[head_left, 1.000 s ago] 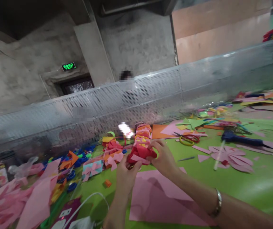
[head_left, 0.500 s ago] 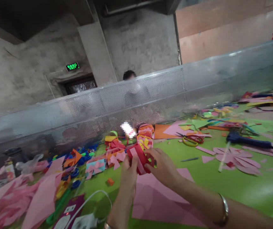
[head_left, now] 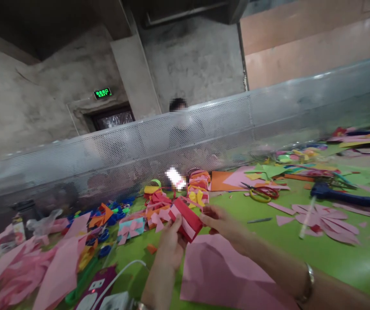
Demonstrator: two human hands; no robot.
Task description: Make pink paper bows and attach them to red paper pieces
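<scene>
A: Where's the red piece (head_left: 195,216)?
B: Held over the green table (head_left: 288,254), at the far left corner of the pink sheet (head_left: 217,275) as the camera sees it.
A: Which way does it point?
B: Its long axis slants, one end up and to the left, the other down and to the right. The pink strip (head_left: 185,218) on its face runs the same way.
A: And the left hand (head_left: 171,241)?
B: Closed on the piece's near left side, thumb on top by the strip, forearm rising from the bottom edge.
A: The right hand (head_left: 219,220)?
B: It reaches in from the lower right, fingers bent, fingertips at the piece's right edge. I can't tell whether they pinch it. A bracelet (head_left: 309,282) circles that wrist.
A: Anything near?
B: Scissors (head_left: 262,193), beyond the right hand.
</scene>
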